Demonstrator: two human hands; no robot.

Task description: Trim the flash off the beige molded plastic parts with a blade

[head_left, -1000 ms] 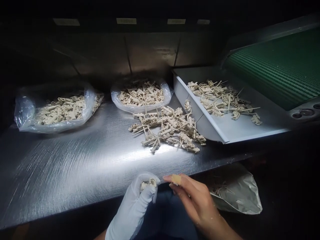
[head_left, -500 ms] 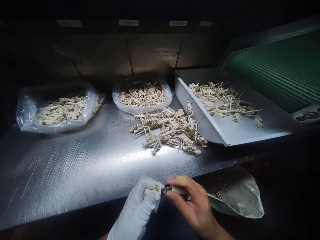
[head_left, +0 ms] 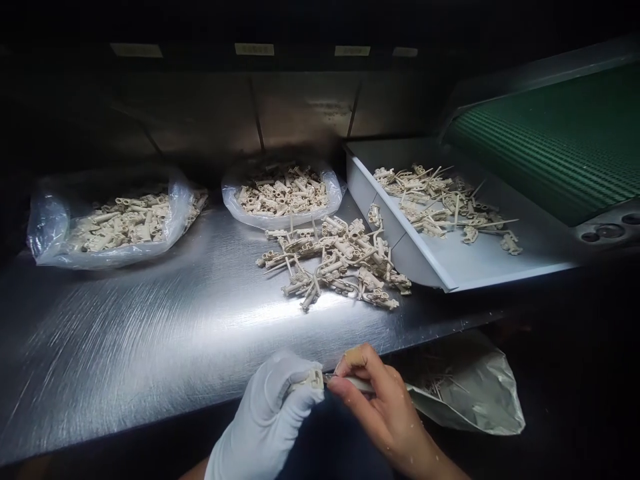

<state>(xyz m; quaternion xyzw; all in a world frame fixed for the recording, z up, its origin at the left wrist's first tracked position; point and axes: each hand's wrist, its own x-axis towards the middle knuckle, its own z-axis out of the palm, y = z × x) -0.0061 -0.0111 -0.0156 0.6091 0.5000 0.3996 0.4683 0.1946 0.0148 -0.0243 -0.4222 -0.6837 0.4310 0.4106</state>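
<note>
at the near edge of the steel bench (head_left: 125,320), the white-gloved left hand (head_left: 263,417) grips a beige molded plastic part (head_left: 314,380), while the bare right hand (head_left: 385,413) pinches a thin plastic piece (head_left: 353,383) touching it. a loose pile of similar parts (head_left: 330,263) lies farther along the bench.

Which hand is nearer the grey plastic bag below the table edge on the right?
Right. The bare right hand is just beside the left end of the grey plastic bag. The gloved left hand is farther left, past the right hand; both grip a beige plastic part.
</note>
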